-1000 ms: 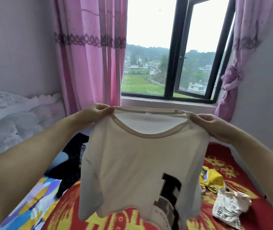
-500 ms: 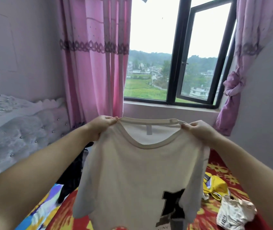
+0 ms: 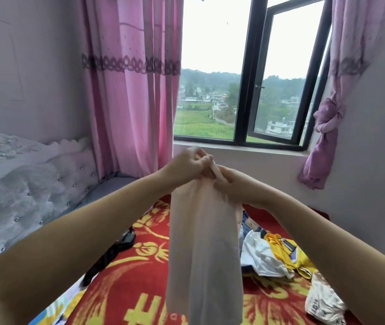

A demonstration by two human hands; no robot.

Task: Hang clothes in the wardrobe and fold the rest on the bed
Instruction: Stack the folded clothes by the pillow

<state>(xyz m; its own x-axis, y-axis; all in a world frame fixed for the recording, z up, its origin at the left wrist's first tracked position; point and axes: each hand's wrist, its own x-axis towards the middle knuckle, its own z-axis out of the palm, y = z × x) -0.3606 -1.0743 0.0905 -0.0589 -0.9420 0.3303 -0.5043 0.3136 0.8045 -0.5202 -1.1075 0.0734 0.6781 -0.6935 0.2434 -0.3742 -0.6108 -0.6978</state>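
Bringing my left hand (image 3: 188, 166) and right hand (image 3: 231, 184) together, I am now pinching both shoulders of the cream T-shirt (image 3: 204, 249), halving it lengthwise above the bed (image 3: 140, 273); folding is proceeding.

The folded shirt (image 3: 204, 254) runs past the bottom edge, hiding its print and the bed (image 3: 140, 266) behind.
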